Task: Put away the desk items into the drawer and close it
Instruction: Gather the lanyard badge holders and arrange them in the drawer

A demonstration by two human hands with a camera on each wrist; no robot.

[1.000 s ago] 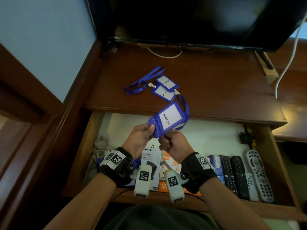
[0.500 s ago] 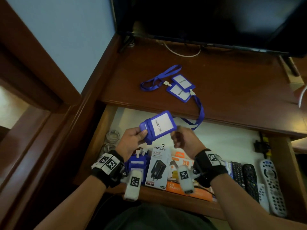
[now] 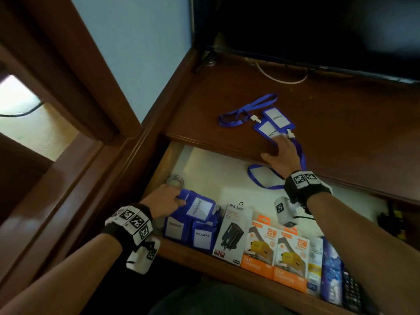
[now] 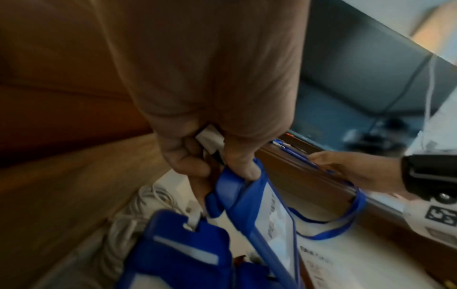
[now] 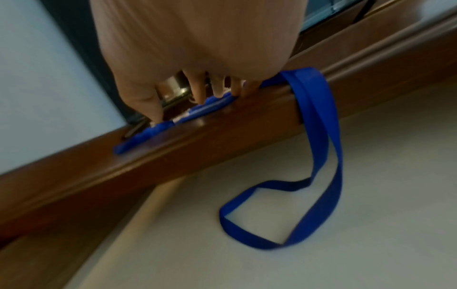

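The drawer stands pulled out under the desk top. In its front left corner my left hand pinches the top of a blue badge holder that lies on a stack of similar holders; the left wrist view shows thumb and fingers of the left hand on that badge holder. My right hand reaches over the desk edge, straight fingers on two blue badge holders. Their lanyard hangs off the edge into the drawer below the right hand.
Along the drawer front lie a black-and-white charger box, two orange charger boxes, a blue packet and remotes. A coiled grey cable sits behind my left hand. A television stands at the desk's back, a wall at left.
Both hands held one badge holder above the drawer. My left hand has lowered it onto the stack in the front left corner; my right hand let go and reached up to the badges on the desk.
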